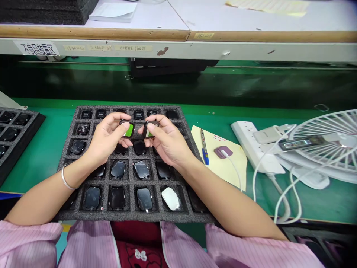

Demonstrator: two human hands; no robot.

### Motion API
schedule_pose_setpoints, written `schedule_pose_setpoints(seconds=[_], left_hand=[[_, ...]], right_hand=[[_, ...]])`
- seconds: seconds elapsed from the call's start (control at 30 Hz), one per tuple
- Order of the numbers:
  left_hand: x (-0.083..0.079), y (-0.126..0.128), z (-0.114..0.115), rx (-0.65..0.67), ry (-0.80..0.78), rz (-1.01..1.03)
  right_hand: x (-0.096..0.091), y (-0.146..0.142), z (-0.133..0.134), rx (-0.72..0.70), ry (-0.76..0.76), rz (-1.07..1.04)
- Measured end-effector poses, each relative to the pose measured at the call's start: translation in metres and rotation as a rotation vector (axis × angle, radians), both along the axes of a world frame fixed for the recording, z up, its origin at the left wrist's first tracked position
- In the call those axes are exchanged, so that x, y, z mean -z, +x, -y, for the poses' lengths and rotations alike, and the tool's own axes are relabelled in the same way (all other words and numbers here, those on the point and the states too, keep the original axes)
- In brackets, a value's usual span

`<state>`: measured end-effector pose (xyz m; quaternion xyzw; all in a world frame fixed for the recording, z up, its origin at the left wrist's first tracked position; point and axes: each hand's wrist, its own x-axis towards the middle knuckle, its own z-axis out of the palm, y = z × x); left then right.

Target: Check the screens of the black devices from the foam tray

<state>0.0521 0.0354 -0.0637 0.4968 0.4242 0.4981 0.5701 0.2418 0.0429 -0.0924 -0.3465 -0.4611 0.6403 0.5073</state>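
My left hand [107,137] pinches a small black watch body with a green tab [128,128], held above a dark foam tray [129,215]. My right hand [164,139] pinches a second black watch body [148,130] right beside the first, almost touching it. The tray's pockets hold several black watch bodies and one white one [170,198] in the near row. A silver bangle sits on my left wrist. Both forearms rest over the tray's near half.
Another foam tray [12,128] with watch bodies lies at the left. A yellow paper [220,158] carries a pen and a maroon charger puck. A white power strip [255,145], cables and a white fan [329,145] stand right. A dark conveyor runs behind.
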Motion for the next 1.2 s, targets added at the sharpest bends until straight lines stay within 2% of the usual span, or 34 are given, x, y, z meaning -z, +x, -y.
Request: schedule_pose_setpoints(seconds=[0.5,0.9,1.2], left_hand=[[0.0031,-0.0001,-0.0006,0.018,0.043,0.001],[0.0029,0.0007,0.0001,0.046,0.008,0.030],[0.0028,0.0002,-0.0003,0.017,-0.024,0.026]], right_hand=[[-0.0018,-0.0005,0.0010,-0.013,0.022,0.019],[0.0013,-0.0001,-0.0005,0.001,0.014,-0.011],[-0.0003,0.0007,-0.0015,-0.010,-0.032,-0.081]])
